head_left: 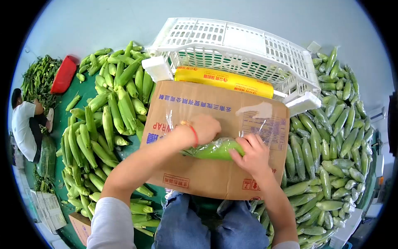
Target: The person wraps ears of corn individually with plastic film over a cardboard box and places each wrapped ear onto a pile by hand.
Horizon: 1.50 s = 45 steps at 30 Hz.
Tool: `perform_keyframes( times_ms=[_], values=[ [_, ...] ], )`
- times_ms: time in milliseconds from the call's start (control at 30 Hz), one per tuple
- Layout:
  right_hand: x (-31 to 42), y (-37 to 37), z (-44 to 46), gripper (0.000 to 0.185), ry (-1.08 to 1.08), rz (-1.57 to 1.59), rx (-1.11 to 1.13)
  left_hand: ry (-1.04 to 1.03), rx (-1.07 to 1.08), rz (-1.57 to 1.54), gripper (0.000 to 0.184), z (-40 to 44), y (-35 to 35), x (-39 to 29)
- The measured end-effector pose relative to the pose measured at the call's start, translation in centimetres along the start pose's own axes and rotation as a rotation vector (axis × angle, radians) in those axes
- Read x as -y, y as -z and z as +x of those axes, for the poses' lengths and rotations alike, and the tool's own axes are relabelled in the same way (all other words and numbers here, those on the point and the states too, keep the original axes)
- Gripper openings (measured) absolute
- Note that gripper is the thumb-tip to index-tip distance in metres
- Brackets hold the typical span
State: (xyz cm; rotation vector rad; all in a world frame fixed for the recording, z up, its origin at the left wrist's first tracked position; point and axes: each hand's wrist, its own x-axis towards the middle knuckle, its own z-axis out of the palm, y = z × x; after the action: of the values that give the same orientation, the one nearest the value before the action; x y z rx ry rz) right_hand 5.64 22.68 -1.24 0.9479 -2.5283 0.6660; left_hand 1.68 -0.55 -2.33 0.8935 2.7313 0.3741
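Observation:
An ear of corn (213,151) in green husk lies across the cardboard sheet (199,178), partly covered by clear film. My left hand (204,128) is closed above the ear's left part; its fingers point away and what they hold, if anything, is hidden. Around the ear's right end my right hand (252,152) is wrapped, fingers on top and thumb on the near side. Beyond the cardboard, a yellow film roll (224,80) rests along the front of a white plastic crate (244,54).
Unwrapped corn (124,108) is heaped on the left, film-wrapped ears (331,153) on the right. A red basket (64,74) stands at the upper left, near a crouching person (25,124). A cardboard box (81,226) is at the lower left.

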Motion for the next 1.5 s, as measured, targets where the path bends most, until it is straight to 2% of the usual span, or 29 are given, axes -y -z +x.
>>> perform_keyframes(
  times_ms=[67,133,200,300,400,433,533,567,633,667,767,867,900,1000,1100,1133,1200,1233,1267,1333,1367,1433,1467,1500],
  values=[
    [0.6,0.4,-0.2,0.033,-0.146,-0.01,0.111,0.046,-0.104,-0.111,0.019,-1.5,1.3,-2.8],
    [2.7,2.3,-0.2,0.04,-0.244,-0.079,0.364,0.186,0.162,-0.202,0.036,-5.5,4.1,-7.1],
    [4.6,3.2,-1.5,0.046,-0.315,-0.027,0.567,0.023,-0.227,-0.213,0.06,-10.9,0.4,-10.2],
    [6.2,3.6,-3.5,0.052,-0.385,0.199,0.763,0.094,-0.096,-0.192,0.08,-13.8,-0.9,-12.3],
    [6.6,5.4,-2.6,0.051,-0.425,0.148,0.738,0.091,-0.171,-0.01,0.078,-11.1,-0.9,-10.1],
    [6.7,5.6,-2.5,0.054,-0.353,0.155,0.576,0.141,-0.214,-0.017,0.073,-9.4,-0.7,-9.1],
    [5.0,4.8,-1.1,0.058,0.128,0.031,0.27,0.226,-0.413,0.118,0.073,-3.0,-0.8,-4.0],
    [4.7,3.8,-0.6,0.064,0.156,-0.012,0.342,0.241,-0.447,0.171,0.073,-0.9,-0.1,-2.1],
    [2.2,1.1,1.3,0.061,0.193,-0.06,0.262,0.096,-0.405,0.066,0.073,2.4,0.9,1.3],
    [0.8,0.2,2.9,0.059,0.21,-0.08,0.224,0.08,-0.317,0.069,0.072,3.6,1.9,2.2],
    [-1.4,-0.6,7.4,0.055,0.182,-0.1,0.443,0.075,-0.025,0.074,0.068,5.7,3.2,2.9],
    [-1.2,-0.9,6.2,0.05,0.153,0.029,0.449,0.122,0.057,0.138,0.068,5.9,3.9,1.8],
    [-0.5,-0.1,5.1,0.051,0.203,0.091,0.43,0.121,0.082,0.125,0.07,5.9,3.6,1.9],
    [2.1,4.0,2.1,0.053,0.136,0.203,0.615,0.022,-0.059,0.112,0.068,5.2,2.2,2.5],
    [3.9,7.6,0.3,0.061,0.1,0.314,1.119,0.054,0.009,0.038,0.062,4.9,3.6,2.0],
    [4.2,8.4,0.3,0.062,0.098,0.358,1.287,0.038,-0.167,-0.093,0.059,4.4,3.7,2.0],
    [3.9,9.0,-2.4,0.07,-0.227,0.573,1.454,0.002,-0.523,-0.353,0.055,2.4,3.0,1.0],
    [3.4,9.7,-3.4,0.075,-0.296,0.654,1.321,0.056,-0.675,-0.417,0.052,0.4,3.3,-0.8],
    [2.9,9.1,-4.3,0.076,-0.455,0.784,1.111,0.111,-0.823,-0.486,0.05,-1.8,3.5,-3.3],
    [2.4,7.5,-6.6,0.078,-0.781,1.02,0.656,-0.254,-0.685,-0.376,0.051,-5.0,1.4,-7.3],
    [3.4,8.1,-4.2,0.071,-1.05,1.375,0.606,-0.212,-0.736,-0.319,0.055,-5.5,0.5,-8.0],
    [4.1,6.8,-3.6,0.067,-1.186,1.759,0.8,-0.104,-0.862,-0.181,0.062,-5.7,-0.6,-8.8],
    [4.6,6.2,-3.3,0.066,-1.248,1.955,0.885,-0.045,-0.966,-0.651,0.066,-5.4,-0.4,-8.7],
    [5.9,6.0,-2.9,0.074,-1.269,2.08,0.888,0.016,-1.033,-1.131,0.069,-4.8,0.4,-8.7]
  ],
)
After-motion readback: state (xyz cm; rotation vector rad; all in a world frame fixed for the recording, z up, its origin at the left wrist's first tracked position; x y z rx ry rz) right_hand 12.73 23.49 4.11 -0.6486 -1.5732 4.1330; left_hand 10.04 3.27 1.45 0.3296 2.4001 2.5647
